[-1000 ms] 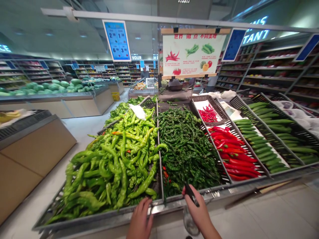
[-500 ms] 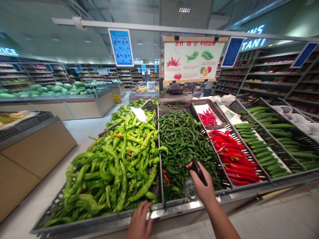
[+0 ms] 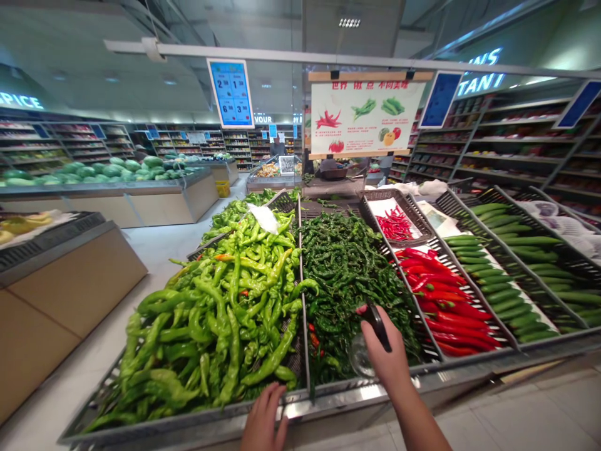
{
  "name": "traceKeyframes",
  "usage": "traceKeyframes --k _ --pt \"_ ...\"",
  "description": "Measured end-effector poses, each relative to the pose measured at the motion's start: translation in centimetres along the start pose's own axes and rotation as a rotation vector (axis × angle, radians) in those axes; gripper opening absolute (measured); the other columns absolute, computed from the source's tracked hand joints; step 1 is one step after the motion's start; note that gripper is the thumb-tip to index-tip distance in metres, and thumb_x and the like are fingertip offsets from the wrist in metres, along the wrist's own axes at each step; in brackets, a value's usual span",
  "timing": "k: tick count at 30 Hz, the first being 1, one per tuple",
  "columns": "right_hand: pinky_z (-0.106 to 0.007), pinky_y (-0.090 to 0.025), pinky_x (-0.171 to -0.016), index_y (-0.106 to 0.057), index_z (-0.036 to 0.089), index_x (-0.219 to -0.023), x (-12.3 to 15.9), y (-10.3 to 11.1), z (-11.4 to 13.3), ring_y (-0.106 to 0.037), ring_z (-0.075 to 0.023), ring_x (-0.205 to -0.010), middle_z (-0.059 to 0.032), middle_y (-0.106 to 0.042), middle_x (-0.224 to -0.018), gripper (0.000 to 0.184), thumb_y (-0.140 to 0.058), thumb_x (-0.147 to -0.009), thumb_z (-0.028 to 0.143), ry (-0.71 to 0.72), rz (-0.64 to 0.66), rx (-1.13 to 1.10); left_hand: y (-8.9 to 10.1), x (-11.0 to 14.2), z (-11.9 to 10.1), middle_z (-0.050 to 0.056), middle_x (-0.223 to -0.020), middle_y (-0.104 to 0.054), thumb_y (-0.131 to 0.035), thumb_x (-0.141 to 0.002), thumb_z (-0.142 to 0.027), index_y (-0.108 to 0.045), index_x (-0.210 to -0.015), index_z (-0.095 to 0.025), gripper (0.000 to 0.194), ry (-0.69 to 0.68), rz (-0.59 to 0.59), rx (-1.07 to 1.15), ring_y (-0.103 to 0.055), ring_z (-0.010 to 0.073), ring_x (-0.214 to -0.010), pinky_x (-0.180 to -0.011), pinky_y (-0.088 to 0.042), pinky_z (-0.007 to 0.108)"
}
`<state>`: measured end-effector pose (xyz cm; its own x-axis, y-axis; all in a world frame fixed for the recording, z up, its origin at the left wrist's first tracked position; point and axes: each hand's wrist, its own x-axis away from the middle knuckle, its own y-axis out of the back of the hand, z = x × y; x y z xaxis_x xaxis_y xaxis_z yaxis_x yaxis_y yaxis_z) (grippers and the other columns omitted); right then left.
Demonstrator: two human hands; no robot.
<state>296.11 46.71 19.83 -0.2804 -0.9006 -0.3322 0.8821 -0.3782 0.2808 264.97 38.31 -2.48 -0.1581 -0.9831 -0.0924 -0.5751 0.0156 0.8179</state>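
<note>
The left hand (image 3: pixel 265 416) is cut off by the bottom edge, as is the forearm behind the right hand (image 3: pixel 387 351). Part of the black-handled clear object (image 3: pixel 378 327) is hidden by the right hand, and its contents cannot be made out. The lowest dark green peppers (image 3: pixel 357 275) are buried under others. The small print on the hanging poster (image 3: pixel 359 118) is too small to be read. Goods on the far shelves (image 3: pixel 511 138) are blurred, and the yellow fruit (image 3: pixel 25 224) is cut off by the left edge.
</note>
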Motion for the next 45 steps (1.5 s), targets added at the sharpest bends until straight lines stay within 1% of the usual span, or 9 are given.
traceKeyframes --k 5,11,15,21,26,31,35,38,45 --pt "-0.032 -0.051 -0.08 -0.07 0.024 -0.093 -1.0 1.7 -0.8 -0.07 -0.0268 -0.094 -0.0052 -0.077 -0.094 0.018 -0.058 -0.086 0.035 -0.01 -0.083 0.008 -0.4 -0.1 0.2 0.013 -0.149 -0.066 -0.056 -0.093 -0.031 -0.065 -0.143 -0.025 0.051 -0.003 -0.001 -0.01 -0.063 0.0297 -0.139 -0.117 -0.053 0.047" --pt "-0.032 -0.049 -0.081 -0.07 0.024 -0.102 -1.4 3.1 -1.1 -0.068 -0.0258 -0.096 -0.0047 -0.077 -0.101 0.023 -0.058 -0.087 0.036 -0.002 -0.082 0.032 -0.9 -0.1 -0.1 0.011 -0.147 -0.068 -0.058 -0.093 -0.03 -0.066 -0.143 -0.027 0.05 -0.027 -0.017 -0.012 -0.064 0.029 -0.137 -0.117 -0.054 0.045" --pt "-0.031 -0.05 -0.078 -0.07 0.025 -0.091 -0.9 3.0 -0.6 -0.069 -0.0256 -0.089 -0.0033 -0.075 -0.089 0.018 -0.058 -0.083 0.035 -0.004 -0.102 0.057 -0.8 -0.2 -0.4 0.011 -0.147 -0.068 -0.06 -0.091 -0.028 -0.066 -0.142 -0.028 0.052 -0.046 -0.02 -0.013 -0.065 0.0289 -0.137 -0.116 -0.054 0.045" --pt "-0.031 -0.052 -0.076 -0.074 0.023 -0.104 0.9 2.3 -2.1 -0.07 -0.0252 -0.084 -0.0052 -0.079 -0.096 0.028 -0.058 -0.085 0.037 -0.019 -0.173 0.08 -0.8 -0.6 -0.6 0.011 -0.145 -0.069 -0.062 -0.089 -0.029 -0.067 -0.14 -0.028 0.052 -0.054 -0.03 -0.01 -0.066 0.0298 -0.135 -0.114 -0.056 0.045" --pt "-0.035 -0.053 -0.086 -0.073 0.023 -0.102 2.6 2.7 -3.5 -0.072 -0.0296 -0.099 -0.0082 -0.08 -0.103 0.028 -0.059 -0.082 0.036 -0.054 -0.144 0.083 -0.6 -0.7 -1.1 0.012 -0.146 -0.069 -0.058 -0.09 -0.032 -0.067 -0.141 -0.026 0.051 -0.045 -0.004 -0.002 -0.065 0.0302 -0.136 -0.115 -0.055 0.047" --pt "-0.033 -0.053 -0.079 -0.071 0.024 -0.093 3.9 3.0 -4.2 -0.072 -0.0286 -0.091 -0.0059 -0.079 -0.092 0.022 -0.058 -0.08 0.036 -0.086 -0.111 0.068 -0.4 -0.7 -1.7 0.011 -0.143 -0.071 -0.061 -0.086 -0.03 -0.069 -0.137 -0.026 0.052 -0.039 -0.004 -0.013 -0.067 0.0308 -0.133 -0.114 -0.057 0.047" --pt "-0.032 -0.054 -0.081 -0.072 0.024 -0.099 4.4 2.9 -4.8 -0.072 -0.0288 -0.096 -0.0061 -0.079 -0.097 0.026 -0.059 -0.082 0.037 -0.098 -0.092 0.055 -0.2 -0.7 -1.7 0.012 -0.143 -0.071 -0.062 -0.085 -0.03 -0.07 -0.137 -0.026 0.052 -0.038 -0.008 -0.014 -0.067 0.031 -0.133 -0.113 -0.057 0.047" --pt "-0.033 -0.054 -0.08 -0.071 0.023 -0.095 4.7 3.0 -5.2 -0.073 -0.0289 -0.094 -0.0059 -0.079 -0.092 0.024 -0.058 -0.081 0.037 -0.107 -0.087 0.036 -0.1 -0.5 -1.6 0.012 -0.144 -0.07 -0.061 -0.087 -0.031 -0.07 -0.137 -0.026 0.051 -0.026 -0.024 -0.008 -0.067 0.0311 -0.134 -0.114 -0.056 0.048" --pt "-0.035 -0.055 -0.08 -0.074 0.022 -0.094 5.1 3.7 -6.2 -0.074 -0.0311 -0.095 -0.0077 -0.082 -0.096 0.026 -0.061 -0.077 0.037 -0.147 -0.168 0.039 0.4 0.1 -1.5 0.012 -0.144 -0.071 -0.061 -0.088 -0.031 -0.069 -0.137 -0.027 0.05 -0.033 -0.025 -0.01 -0.066 0.0306 -0.134 -0.114 -0.056 0.047"
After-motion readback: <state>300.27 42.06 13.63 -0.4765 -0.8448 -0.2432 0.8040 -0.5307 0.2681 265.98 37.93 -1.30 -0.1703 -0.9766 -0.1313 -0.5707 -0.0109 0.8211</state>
